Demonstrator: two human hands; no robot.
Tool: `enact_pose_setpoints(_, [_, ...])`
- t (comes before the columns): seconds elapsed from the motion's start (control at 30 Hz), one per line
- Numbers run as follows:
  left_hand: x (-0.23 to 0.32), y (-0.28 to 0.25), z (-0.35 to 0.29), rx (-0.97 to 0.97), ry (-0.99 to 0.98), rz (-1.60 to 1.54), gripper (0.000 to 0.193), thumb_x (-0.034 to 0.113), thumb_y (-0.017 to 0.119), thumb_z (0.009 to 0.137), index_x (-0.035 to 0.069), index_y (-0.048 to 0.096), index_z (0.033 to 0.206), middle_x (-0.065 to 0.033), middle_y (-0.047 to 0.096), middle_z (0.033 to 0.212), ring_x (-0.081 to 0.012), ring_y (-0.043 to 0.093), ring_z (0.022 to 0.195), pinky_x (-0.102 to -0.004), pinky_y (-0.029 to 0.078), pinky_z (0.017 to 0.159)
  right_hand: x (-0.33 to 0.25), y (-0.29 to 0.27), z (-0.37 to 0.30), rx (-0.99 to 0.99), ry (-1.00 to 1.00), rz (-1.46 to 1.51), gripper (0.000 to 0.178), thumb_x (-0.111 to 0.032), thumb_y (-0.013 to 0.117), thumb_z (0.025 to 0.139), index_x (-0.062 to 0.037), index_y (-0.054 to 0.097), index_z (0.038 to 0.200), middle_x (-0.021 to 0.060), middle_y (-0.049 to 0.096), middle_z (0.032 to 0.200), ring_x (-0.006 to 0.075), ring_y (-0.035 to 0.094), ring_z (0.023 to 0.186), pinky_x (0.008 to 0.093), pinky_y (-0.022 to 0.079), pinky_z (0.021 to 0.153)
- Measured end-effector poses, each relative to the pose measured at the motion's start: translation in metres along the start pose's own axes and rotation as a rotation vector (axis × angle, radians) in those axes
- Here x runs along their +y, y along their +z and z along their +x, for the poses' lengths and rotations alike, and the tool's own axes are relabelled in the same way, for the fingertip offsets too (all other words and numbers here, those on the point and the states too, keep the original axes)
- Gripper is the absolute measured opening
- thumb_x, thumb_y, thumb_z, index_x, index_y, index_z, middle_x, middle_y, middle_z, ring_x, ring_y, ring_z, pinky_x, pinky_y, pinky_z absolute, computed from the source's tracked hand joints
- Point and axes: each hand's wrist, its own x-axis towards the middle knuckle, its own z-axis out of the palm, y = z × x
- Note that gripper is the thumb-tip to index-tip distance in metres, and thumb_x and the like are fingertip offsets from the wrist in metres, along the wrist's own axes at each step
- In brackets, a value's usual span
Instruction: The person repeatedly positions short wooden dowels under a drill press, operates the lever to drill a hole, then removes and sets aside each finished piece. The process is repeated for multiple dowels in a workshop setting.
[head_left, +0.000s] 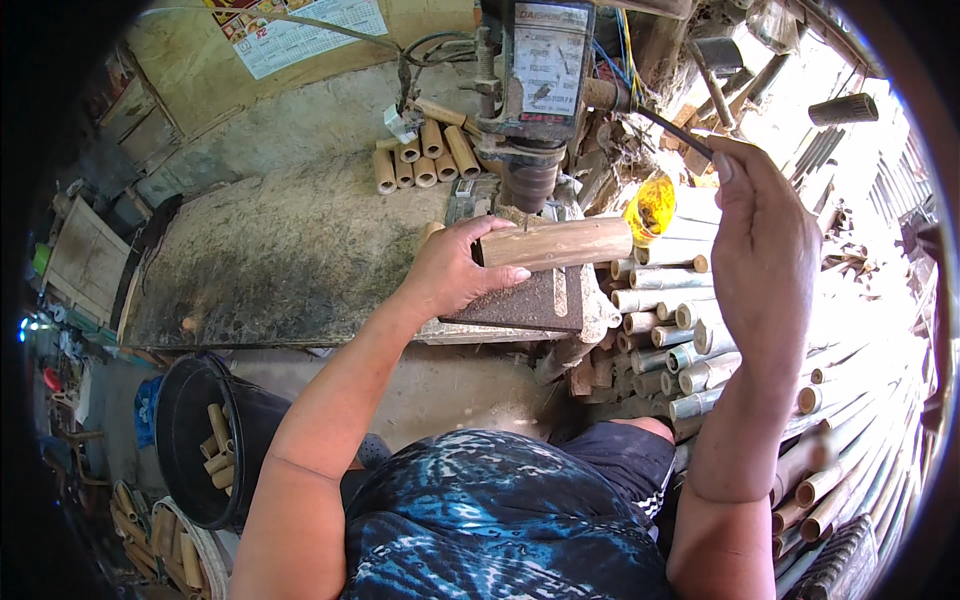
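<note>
Directly below the drill chuck (528, 185), a bamboo piece (570, 244) sits with the left hand (458, 270) gripping its left end; the right hand (760, 215) is closed round a lever (678, 133), some fingers hidden. A black bucket (262, 400) holds bamboo tubes (219, 452); the yellow container's (638, 212) dark contents are unclear, and a white-rimmed basket (212, 545) of bamboo is cut off.

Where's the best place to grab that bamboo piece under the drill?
Probably the right end of the bamboo piece, coming from the right: it juts past the brown plate, away from the drill chuck. The left hand has the other end. Its round side suits curled fingers.
</note>
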Motion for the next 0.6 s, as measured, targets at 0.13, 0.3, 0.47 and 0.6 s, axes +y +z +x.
enact_pose_setpoints(0.13, [-0.001, 0.0, 0.0, 0.033, 0.049, 0.08, 0.067, 0.043, 0.089, 0.073, 0.01, 0.066, 0.126, -0.0123, 0.073, 0.106, -0.0219, 0.067, 0.095, -0.0355, 0.052, 0.088, 0.0, 0.004, -0.009, -0.016, -0.013, 0.023, 0.016, -0.011, 0.055, 0.1, -0.0012, 0.065, 0.108, 0.0192, 0.067, 0.081, 0.0387, 0.067, 0.076, 0.0454, 0.051, 0.068])
enact_pose_setpoints(0.3, [-0.003, 0.0, -0.002, 0.014, 0.018, 0.021, 0.07, 0.046, 0.088, 0.072, 0.01, 0.066, 0.127, -0.0154, 0.072, 0.111, -0.027, 0.065, 0.102, -0.0371, 0.05, 0.094, 0.01, 0.018, -0.023, -0.076, 0.007, 0.069, 0.016, -0.007, 0.057, 0.098, -0.0002, 0.064, 0.11, 0.0202, 0.067, 0.08, 0.0377, 0.067, 0.076, 0.0454, 0.051, 0.069])
enact_pose_setpoints(0.47, [-0.004, 0.004, -0.002, 0.046, 0.074, -0.008, 0.063, 0.031, 0.091, 0.074, 0.007, 0.066, 0.126, -0.0084, 0.072, 0.106, -0.0158, 0.065, 0.096, -0.0329, 0.052, 0.089, 0.039, 0.061, -0.025, -0.356, 0.071, -0.077, 0.02, -0.016, 0.059, 0.097, -0.0032, 0.064, 0.111, 0.019, 0.07, 0.088, 0.0364, 0.067, 0.086, 0.0474, 0.049, 0.08])
enact_pose_setpoints(0.6, [-0.001, 0.002, -0.002, 0.032, 0.084, -0.022, 0.063, 0.027, 0.091, 0.074, 0.006, 0.065, 0.127, -0.009, 0.072, 0.107, -0.0161, 0.066, 0.098, -0.0325, 0.052, 0.09, 0.065, 0.132, 0.01, -0.361, 0.166, -0.129, 0.026, -0.032, 0.063, 0.095, -0.0107, 0.072, 0.109, 0.0172, 0.073, 0.091, 0.0379, 0.068, 0.096, 0.0531, 0.041, 0.095])
